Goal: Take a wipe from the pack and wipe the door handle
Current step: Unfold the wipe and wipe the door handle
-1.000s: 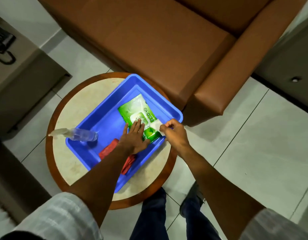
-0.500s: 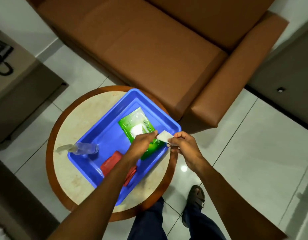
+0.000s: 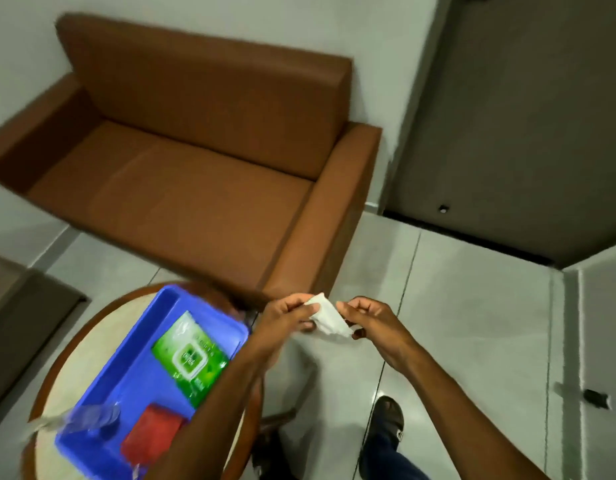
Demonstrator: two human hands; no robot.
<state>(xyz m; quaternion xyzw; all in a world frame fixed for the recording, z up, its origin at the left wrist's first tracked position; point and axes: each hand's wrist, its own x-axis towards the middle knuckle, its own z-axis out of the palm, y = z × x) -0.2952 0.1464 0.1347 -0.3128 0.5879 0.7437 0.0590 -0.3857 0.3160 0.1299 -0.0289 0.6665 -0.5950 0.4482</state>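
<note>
A white wipe hangs in the air between my two hands, above the floor to the right of the table. My left hand pinches its upper left edge and my right hand pinches its lower right corner. The green wipe pack lies in the blue tray on the round table, its flap shut. The dark door fills the upper right; its handle is out of view.
In the blue tray a clear spray bottle and a red cloth lie near the front. A brown sofa stands behind the round table. Tiled floor lies between me and the door. My feet show below.
The wipe has come free of the pack. My left hand left the pack and now holds the wipe with the right. My view swung up and right toward the door.
</note>
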